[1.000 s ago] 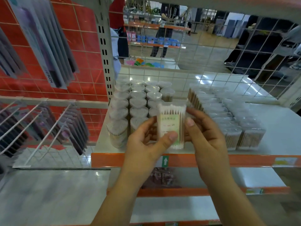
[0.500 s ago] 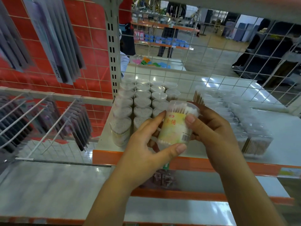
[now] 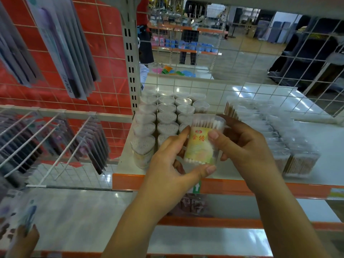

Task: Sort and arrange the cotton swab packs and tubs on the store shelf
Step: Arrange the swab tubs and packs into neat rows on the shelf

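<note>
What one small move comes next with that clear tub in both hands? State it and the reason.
Probably lower the clear plastic tub of cotton swabs, held between left hand and right hand, onto the white shelf at the front of the third column of round lidded tubs: that column looks shorter at the front than the two to its left.

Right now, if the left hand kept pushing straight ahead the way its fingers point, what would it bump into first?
Probably the grouped round clear plastic tubs of cotton swabs on the white shelf, just beyond the left hand and the yellow-labelled tub it holds; depth is unclear.
</note>
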`<state>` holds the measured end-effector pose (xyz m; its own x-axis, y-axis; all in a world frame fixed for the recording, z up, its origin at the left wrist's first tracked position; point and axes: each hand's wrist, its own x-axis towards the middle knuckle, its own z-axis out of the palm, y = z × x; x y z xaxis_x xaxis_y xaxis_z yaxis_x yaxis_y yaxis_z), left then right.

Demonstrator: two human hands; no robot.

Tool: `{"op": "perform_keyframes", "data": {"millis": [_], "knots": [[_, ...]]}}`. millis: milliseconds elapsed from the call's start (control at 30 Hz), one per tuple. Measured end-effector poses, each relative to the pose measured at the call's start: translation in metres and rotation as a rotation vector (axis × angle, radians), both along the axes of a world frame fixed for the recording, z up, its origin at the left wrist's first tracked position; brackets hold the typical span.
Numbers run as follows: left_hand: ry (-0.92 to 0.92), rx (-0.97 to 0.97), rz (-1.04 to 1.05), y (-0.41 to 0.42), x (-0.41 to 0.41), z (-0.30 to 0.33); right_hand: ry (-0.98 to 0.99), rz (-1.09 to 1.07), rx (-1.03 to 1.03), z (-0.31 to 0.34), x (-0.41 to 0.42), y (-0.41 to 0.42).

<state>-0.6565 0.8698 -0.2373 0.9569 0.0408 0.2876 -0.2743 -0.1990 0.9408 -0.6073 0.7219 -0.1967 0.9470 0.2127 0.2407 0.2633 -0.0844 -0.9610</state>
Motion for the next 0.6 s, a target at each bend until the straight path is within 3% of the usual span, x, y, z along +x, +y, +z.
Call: {"op": "perform_keyframes", "data": {"millis": [267, 433, 600], "knots": [[-0.085, -0.041, 0.106, 0.023, 0.003, -0.002, -0.017, 0.005, 0.184, -0.012, 0.009, 0.003], [-0.255, 0.146, 0.354, 0.055, 0.01, -0.016, -0.037, -0.089, 0.078, -0.041, 0.021, 0.001], [-0.218, 0.404, 0.483, 0.072, 0.019, -0.038, -0.088, -0.08, -0.128, -0.079, 0.027, 0.001]]}}
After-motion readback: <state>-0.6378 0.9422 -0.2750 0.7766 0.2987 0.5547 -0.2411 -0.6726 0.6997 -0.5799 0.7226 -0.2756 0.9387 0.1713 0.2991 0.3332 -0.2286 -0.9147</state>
